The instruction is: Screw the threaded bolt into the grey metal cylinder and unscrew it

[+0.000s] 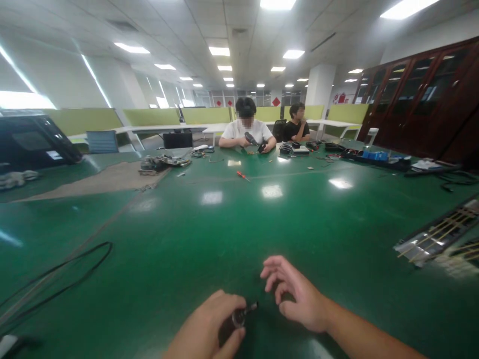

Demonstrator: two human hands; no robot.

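Observation:
At the near edge of the view, my left hand (211,321) pinches a small round object (238,318) with a clear or shiny rim. A thin dark stem sticks out of it to the right, toward my other hand. I cannot make out what kind of thing it is. To its right, my right hand (297,296) hovers over the green table with its fingers loosely curled and apart, holding nothing. A gap separates it from the stem's tip.
A red screwdriver (242,175) lies mid-table. Across from me, a person in white (249,127) holds a dark power tool. Black cable (101,249) loops at left. A metal tray with yellow rods (437,237) is at right. Dark parts (155,164) sit farther back.

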